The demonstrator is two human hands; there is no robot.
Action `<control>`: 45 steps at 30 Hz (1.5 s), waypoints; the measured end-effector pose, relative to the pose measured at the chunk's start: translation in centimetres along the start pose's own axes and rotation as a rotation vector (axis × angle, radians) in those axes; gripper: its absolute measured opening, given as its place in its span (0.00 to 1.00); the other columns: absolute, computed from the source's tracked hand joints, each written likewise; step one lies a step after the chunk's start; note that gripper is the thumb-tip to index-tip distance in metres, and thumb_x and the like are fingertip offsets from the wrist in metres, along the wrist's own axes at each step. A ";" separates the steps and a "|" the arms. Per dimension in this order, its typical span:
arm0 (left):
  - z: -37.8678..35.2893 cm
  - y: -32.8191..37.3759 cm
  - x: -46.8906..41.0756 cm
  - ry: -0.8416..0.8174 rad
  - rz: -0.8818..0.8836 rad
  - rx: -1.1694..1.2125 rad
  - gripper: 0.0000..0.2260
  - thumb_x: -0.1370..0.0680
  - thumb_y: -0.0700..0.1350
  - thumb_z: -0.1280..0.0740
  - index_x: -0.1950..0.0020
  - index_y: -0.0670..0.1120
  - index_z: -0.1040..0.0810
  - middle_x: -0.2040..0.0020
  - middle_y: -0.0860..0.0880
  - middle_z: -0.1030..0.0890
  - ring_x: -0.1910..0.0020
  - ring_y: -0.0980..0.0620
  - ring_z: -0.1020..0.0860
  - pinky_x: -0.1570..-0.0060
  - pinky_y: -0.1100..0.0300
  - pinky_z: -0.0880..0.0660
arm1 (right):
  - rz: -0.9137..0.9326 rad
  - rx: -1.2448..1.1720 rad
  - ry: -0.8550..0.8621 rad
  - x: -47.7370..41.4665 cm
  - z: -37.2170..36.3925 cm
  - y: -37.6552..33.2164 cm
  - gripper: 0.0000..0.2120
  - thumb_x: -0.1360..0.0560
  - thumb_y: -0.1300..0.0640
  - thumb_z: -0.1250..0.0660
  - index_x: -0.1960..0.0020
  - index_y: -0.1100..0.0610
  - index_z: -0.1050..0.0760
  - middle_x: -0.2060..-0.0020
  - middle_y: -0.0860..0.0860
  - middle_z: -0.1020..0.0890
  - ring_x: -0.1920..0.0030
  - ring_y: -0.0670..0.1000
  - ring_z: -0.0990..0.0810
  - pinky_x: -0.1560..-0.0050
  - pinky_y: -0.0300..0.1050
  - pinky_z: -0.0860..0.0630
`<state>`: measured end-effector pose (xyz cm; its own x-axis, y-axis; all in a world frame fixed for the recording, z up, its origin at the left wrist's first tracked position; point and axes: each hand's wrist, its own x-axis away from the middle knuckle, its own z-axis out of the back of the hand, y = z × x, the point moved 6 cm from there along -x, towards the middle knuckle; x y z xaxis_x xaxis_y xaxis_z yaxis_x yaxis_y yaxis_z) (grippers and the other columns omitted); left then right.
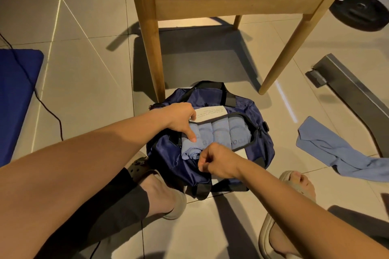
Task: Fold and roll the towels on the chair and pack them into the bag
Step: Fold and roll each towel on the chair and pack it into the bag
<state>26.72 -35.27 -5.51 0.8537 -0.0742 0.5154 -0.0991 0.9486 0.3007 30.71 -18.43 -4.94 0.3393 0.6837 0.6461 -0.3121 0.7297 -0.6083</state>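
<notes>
While left hand [181, 120] grips bag [263, 147] rim, right hand [216, 163] pinches near edge, loose towel [328, 149] beside, chair [151, 59] behind

Holds navy bag [262, 150] by far rim with left hand [179, 118], thumb on rolled towels [219, 130] inside. Pinches near rim with right hand [216, 162].
</notes>
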 end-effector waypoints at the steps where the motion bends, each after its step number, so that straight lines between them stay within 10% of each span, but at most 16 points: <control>1: -0.1 0.2 0.2 0.004 0.007 -0.026 0.44 0.38 0.67 0.21 0.31 0.43 0.25 0.40 0.46 0.25 0.46 0.44 0.23 0.46 0.49 0.23 | 0.023 -0.050 -0.026 0.4 -0.2 -0.5 0.11 0.24 0.70 0.34 0.58 0.58 0.17 0.65 0.49 0.15 0.63 0.41 0.20 0.53 0.41 0.20; 9: -0.9 0.5 0.6 0.014 -0.004 -0.104 0.36 0.38 0.62 0.19 0.38 0.46 0.26 0.45 0.49 0.30 0.50 0.46 0.26 0.51 0.50 0.26 | 0.060 -0.231 -0.100 1.5 1.8 -1.4 0.11 0.22 0.69 0.32 0.59 0.58 0.17 0.74 0.47 0.20 0.73 0.46 0.25 0.65 0.43 0.25; 13: -0.1 -0.8 0.1 0.074 -0.006 0.008 0.24 0.30 0.55 0.21 0.38 0.47 0.21 0.44 0.50 0.26 0.46 0.48 0.26 0.51 0.58 0.31 | 0.036 0.024 0.133 0.0 2.6 -0.7 0.09 0.22 0.64 0.34 0.57 0.58 0.18 0.63 0.50 0.16 0.58 0.51 0.18 0.51 0.50 0.19; 22: 0.1 -1.0 -0.1 0.167 -0.017 0.056 0.11 0.22 0.45 0.28 0.40 0.45 0.16 0.46 0.48 0.21 0.45 0.49 0.23 0.53 0.62 0.34 | -0.148 0.414 0.465 -2.1 3.7 1.4 0.08 0.19 0.54 0.34 0.47 0.58 0.23 0.50 0.58 0.18 0.48 0.61 0.20 0.59 0.48 0.30; 27: 0.7 -0.2 -0.8 0.009 -0.002 -0.021 0.16 0.25 0.53 0.25 0.43 0.46 0.17 0.48 0.51 0.19 0.51 0.51 0.24 0.52 0.58 0.28 | -0.068 0.115 0.338 -1.7 3.3 2.8 0.15 0.21 0.46 0.31 0.63 0.52 0.26 0.65 0.51 0.19 0.59 0.55 0.20 0.56 0.50 0.22; 42: 5.1 17.2 -8.3 0.266 -0.317 -0.064 0.04 0.24 0.51 0.32 0.54 0.52 0.20 0.57 0.54 0.21 0.55 0.49 0.22 0.58 0.55 0.26 | -0.362 0.056 0.706 6.1 17.8 18.0 0.06 0.25 0.60 0.34 0.59 0.58 0.20 0.62 0.56 0.17 0.59 0.60 0.19 0.60 0.50 0.22; 45: 4.0 22.2 -12.1 0.275 -0.392 -0.016 0.06 0.22 0.51 0.32 0.51 0.50 0.19 0.53 0.52 0.18 0.54 0.50 0.22 0.58 0.57 0.31 | -0.486 0.051 0.749 8.7 19.4 24.8 0.14 0.24 0.63 0.36 0.68 0.59 0.30 0.72 0.57 0.27 0.71 0.58 0.31 0.69 0.46 0.37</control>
<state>12.17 -14.55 -1.88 0.9289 -0.3453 0.1339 0.2633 0.8700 0.4168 8.67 5.75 -5.45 0.9293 0.1292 0.3461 -0.0155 0.9496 -0.3130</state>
